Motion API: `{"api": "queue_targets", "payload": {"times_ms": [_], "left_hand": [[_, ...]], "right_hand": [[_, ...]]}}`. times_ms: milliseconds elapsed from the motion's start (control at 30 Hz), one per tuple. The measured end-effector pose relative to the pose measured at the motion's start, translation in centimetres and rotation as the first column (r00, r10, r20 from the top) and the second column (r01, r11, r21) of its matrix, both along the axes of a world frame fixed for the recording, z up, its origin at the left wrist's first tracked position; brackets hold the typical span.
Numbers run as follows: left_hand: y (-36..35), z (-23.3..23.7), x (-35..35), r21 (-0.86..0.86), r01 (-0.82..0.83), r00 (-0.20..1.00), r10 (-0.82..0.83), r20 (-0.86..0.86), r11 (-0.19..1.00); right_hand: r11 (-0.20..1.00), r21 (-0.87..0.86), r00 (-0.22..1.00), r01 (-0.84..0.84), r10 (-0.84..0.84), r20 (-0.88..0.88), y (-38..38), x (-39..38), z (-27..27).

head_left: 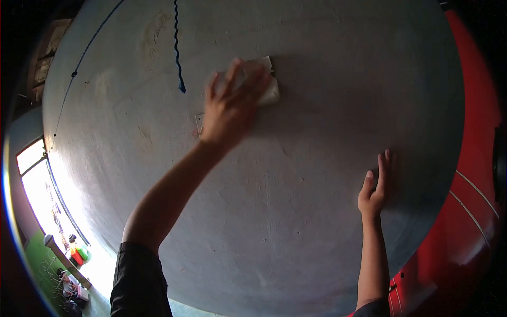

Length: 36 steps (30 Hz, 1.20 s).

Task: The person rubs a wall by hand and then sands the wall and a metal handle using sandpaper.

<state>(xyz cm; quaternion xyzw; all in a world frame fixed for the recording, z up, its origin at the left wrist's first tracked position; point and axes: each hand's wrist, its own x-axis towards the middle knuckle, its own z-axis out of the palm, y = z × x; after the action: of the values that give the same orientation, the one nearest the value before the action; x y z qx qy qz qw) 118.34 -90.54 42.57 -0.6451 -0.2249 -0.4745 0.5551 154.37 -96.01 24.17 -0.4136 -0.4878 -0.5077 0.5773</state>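
My left hand [228,112] reaches up against a grey wall [296,222], its fingers spread and slightly blurred. Its right-side fingers overlap a pale, roughly square plate [271,95] with a notched right edge; part of that plate is hidden behind them. Beside the left wrist, a small white piece with a hole [199,122] shows at the wall. Lower and to the right, my right hand [376,193] lies against the wall with its fingers stretched upward and the thumb apart, holding nothing.
A dark blue cord [177,47] dangles left of the plate, and a thinner knotted cord [74,74] runs down farther left. Bright red panels [454,238] border the wall on the right. At lower left are a bright window [45,190] and a rack with hanging items [71,285].
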Motion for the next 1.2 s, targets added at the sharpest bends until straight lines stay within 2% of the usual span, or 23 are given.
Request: {"api": "queue_targets", "payload": {"times_ms": [33,67,167,200,233,300,367,400,500,533,567,633,700,733,767,800,833,933,967,1033,1133,1200], "left_hand": [[0.0,-0.6,1.0,-0.092,0.052,0.998,-0.054,-0.019,0.994],[-0.3,-0.2,1.1,-0.084,0.062,0.987,-0.073,-0.141,0.995],[0.7,3.6,0.9,0.004,-0.241,0.963,0.239,0.121,0.97],[0.4,5.9,-0.1,-0.003,-0.255,0.944,0.249,0.216,0.967],[1.1,6.8,-0.8,0.049,-0.152,0.951,0.132,0.279,0.987],[2.1,6.2,-0.3,0.111,-0.117,0.987,0.103,0.122,0.987],[-0.4,1.2,2.6,0.057,-0.246,0.957,0.252,-0.145,0.968],[-0.8,-1.0,2.4,-0.006,-0.128,0.933,0.118,-0.34,0.992],[0.1,1.8,1.4,-0.016,-0.224,0.97,0.222,-0.099,0.974],[0.3,4.4,0.2,-0.067,-0.272,0.958,0.277,0.068,0.96],[2.2,6.4,-1.3,0.03,-0.258,0.939,0.244,0.243,0.966],[2.8,7.2,-1.0,0.061,-0.216,0.943,0.192,0.272,0.975],[1.8,3.2,1.6,0.026,-0.198,0.979,0.198,-0.037,0.98],[0.6,0.6,2.9,0.012,-0.191,0.962,0.189,-0.197,0.982],[-0.7,-1.6,3.2,-0.042,-0.124,0.915,0.098,-0.392,0.991],[-0.5,-1.5,3.3,-0.024,-0.089,0.92,0.072,-0.385,0.996],[-0.2,-1.2,3.4,-0.006,-0.054,0.925,0.048,-0.376,0.999],[0.9,5.7,2.2,0.076,-0.181,0.982,0.176,0.066,0.981],[3.2,8.1,1.5,0.153,-0.019,0.977,-0.014,0.212,0.988],[1.7,7.9,2.8,0.124,-0.204,0.958,0.172,0.229,0.971],[0.2,1.4,6.0,0.123,-0.14,0.97,0.161,-0.184,0.982],[-0.3,0.2,6.0,0.075,-0.068,0.935,0.09,-0.344,0.995]], "right_hand": [[1.0,-0.002,1.0,0.006,-0.006,-0.001,-0.1,-0.1,0.0],[1.0,0.0,1.0,0.015,-0.015,-0.001,-0.2,0.0,0.2],[0.999,0.001,0.999,0.034,-0.034,0.023,-0.2,0.2,0.1],[1.0,0.002,1.0,0.006,-0.006,0.016,-0.1,0.3,0.1],[1.0,0.0,1.0,-0.026,0.026,0.006,0.1,0.3,0.0],[0.999,-0.004,0.999,-0.045,0.045,-0.001,0.3,0.4,-0.2],[1.0,-0.005,1.0,-0.022,0.022,0.003,0.2,0.4,-0.3],[1.0,-0.002,0.999,-0.031,0.031,0.006,0.2,0.5,-0.2],[0.999,0.007,0.999,-0.042,0.042,0.01,0.2,0.5,-0.1],[0.999,0.012,0.999,-0.04,0.04,0.005,0.2,0.4,-0.1],[0.999,0.016,0.999,-0.039,0.039,-0.001,0.3,0.3,-0.2],[1.0,0.01,1.0,-0.015,0.015,0.003,0.1,0.2,-0.2],[1.0,0.01,1.0,0.005,-0.006,0.019,0.0,0.3,0.0],[1.0,0.013,1.0,0.015,-0.015,0.025,-0.1,0.3,0.0],[1.0,0.016,0.999,0.026,-0.027,0.029,-0.1,0.4,0.1],[1.0,0.01,0.999,0.029,-0.029,0.019,-0.2,0.3,0.0],[1.0,0.004,0.999,0.031,-0.031,0.012,-0.2,0.3,0.1],[0.999,-0.01,0.999,0.033,-0.033,-0.035,0.2,0.1,0.1],[0.999,-0.017,0.998,0.035,-0.036,-0.056,0.2,0.1,-0.1],[0.999,-0.018,0.997,0.034,-0.035,-0.067,0.1,0.0,-0.2],[1.0,-0.007,0.997,0.024,-0.024,-0.071,-0.2,0.3,-0.3],[1.0,0.002,0.997,0.022,-0.022,-0.067,-0.4,0.4,-0.4]]}}
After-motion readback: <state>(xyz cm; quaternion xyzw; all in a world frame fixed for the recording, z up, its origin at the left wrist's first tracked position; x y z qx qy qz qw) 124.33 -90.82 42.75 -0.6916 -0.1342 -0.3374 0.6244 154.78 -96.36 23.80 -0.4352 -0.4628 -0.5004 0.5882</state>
